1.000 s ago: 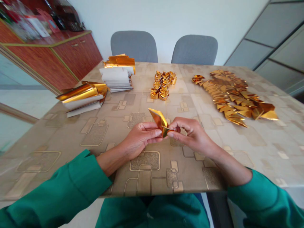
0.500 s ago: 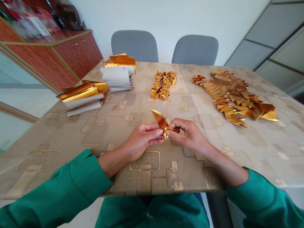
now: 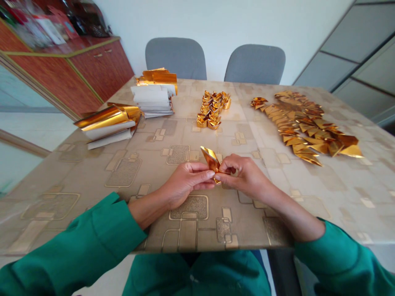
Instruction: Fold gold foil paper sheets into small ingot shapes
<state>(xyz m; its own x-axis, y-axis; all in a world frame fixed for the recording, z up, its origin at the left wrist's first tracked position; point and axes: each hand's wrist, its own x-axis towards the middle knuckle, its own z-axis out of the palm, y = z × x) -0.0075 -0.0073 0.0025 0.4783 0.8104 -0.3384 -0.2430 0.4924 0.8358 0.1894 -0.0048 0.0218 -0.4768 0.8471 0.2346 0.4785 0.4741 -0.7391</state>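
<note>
A small folded piece of gold foil paper (image 3: pixel 211 158) is pinched between both hands above the middle of the table. My left hand (image 3: pixel 185 181) grips its lower left part with thumb and fingers closed. My right hand (image 3: pixel 245 176) pinches its lower right corner, fingers curled. The upper end of the gold paper sticks up and away from me. Both forearms rest near the table's front edge, in green sleeves.
On the patterned table (image 3: pixel 339 193): a cluster of folded gold ingot shapes (image 3: pixel 212 109), a spread of flat gold folded pieces (image 3: pixel 305 127) at right, two stacks of gold-and-white sheets (image 3: pixel 154 96) (image 3: pixel 106 123) at left. Two grey chairs (image 3: pixel 175 57) stand behind. A red cabinet (image 3: pixel 77 70) is far left.
The hands have drawn closer together and the gold paper now looks narrower and more tightly folded. Its upper end tilts further away. The hands stay at the same spot.
</note>
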